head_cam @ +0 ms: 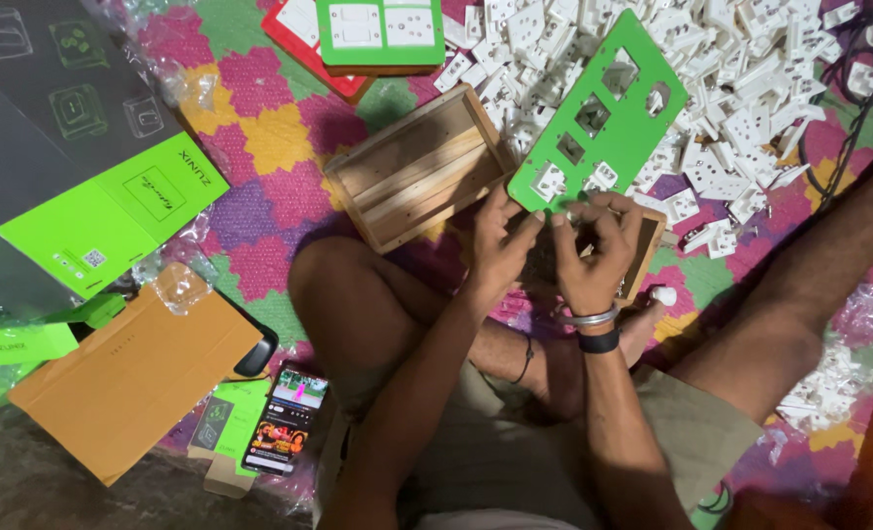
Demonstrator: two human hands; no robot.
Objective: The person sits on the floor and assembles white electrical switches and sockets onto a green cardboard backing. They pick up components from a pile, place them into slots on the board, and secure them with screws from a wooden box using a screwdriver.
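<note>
**Green plate held in both hands**

Green plastic, a cut-out plate (603,113), is pinched along its lower edge by the fingers (530,224) of the left hand (500,250) and those of the right hand (594,255); both sets are curled tight on it. The plate tilts up toward 1 o'clock, with a white socket piece (550,181) seated in its lowest opening. Below the hands lies an open wooden box (643,250); a second wooden box (419,167) sits at 10 o'clock. A heap of white sockets (741,88) spreads at 1 o'clock over the patterned mat (260,137). A phone (284,420) lies at 7 o'clock, beside a brown cardboard sheet (127,378).
</note>
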